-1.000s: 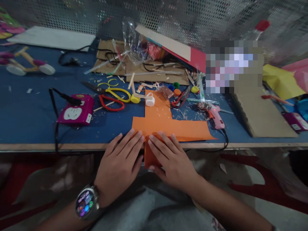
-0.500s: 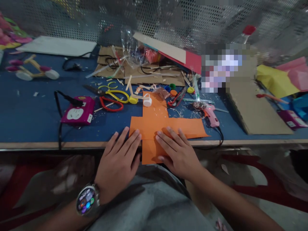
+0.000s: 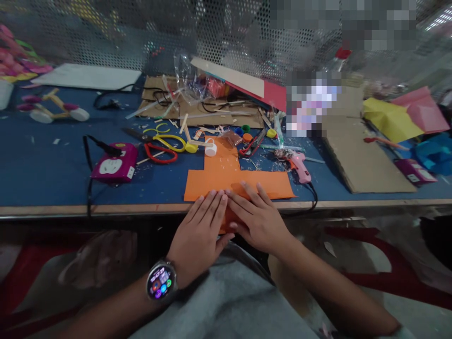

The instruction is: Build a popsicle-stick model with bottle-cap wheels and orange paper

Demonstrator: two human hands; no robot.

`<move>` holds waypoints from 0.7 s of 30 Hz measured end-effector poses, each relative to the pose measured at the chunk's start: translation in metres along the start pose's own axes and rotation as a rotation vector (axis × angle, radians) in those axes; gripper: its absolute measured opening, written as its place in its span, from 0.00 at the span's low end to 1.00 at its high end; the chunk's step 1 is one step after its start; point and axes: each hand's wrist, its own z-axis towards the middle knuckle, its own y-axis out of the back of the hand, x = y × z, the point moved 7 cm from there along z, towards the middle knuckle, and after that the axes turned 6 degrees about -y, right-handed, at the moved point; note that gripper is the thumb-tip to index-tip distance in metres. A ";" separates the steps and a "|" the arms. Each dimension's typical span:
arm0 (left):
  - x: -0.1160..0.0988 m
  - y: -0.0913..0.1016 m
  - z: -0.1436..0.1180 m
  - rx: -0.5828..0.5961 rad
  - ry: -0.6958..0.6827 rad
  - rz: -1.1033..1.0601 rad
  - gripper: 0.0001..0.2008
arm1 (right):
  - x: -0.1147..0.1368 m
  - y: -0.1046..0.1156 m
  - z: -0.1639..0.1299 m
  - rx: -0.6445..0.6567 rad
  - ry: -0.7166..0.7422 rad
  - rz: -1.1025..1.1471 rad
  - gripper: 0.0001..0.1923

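A cross-shaped sheet of orange paper point(image 3: 233, 176) lies at the front edge of the blue table point(image 3: 49, 174), its near arm hanging over the edge. My left hand point(image 3: 201, 233), with a smartwatch on the wrist, lies flat on that near arm, fingers together. My right hand point(image 3: 259, 219) presses flat on the paper beside it, fingers spread. The fingertips of both hands meet at the table edge, and the near arm is mostly hidden under them.
Yellow scissors point(image 3: 165, 139) and red scissors point(image 3: 160, 154) lie behind the paper, with a white cap point(image 3: 211, 149). A pink glue gun point(image 3: 300, 167) lies to the right, a magenta power socket point(image 3: 113, 167) to the left. Cardboard point(image 3: 360, 155), coloured papers and sticks crowd the back.
My left hand has slid right onto the paper's near arm and now touches my right hand. The view has shifted slightly right.
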 end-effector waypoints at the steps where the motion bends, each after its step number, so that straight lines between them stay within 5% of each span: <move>1: 0.001 0.000 0.000 0.001 0.002 0.002 0.37 | -0.004 0.001 -0.001 -0.002 -0.003 -0.007 0.31; 21: 0.014 0.008 -0.011 -0.015 0.044 0.084 0.32 | -0.109 0.027 -0.065 -0.051 -0.118 -0.261 0.36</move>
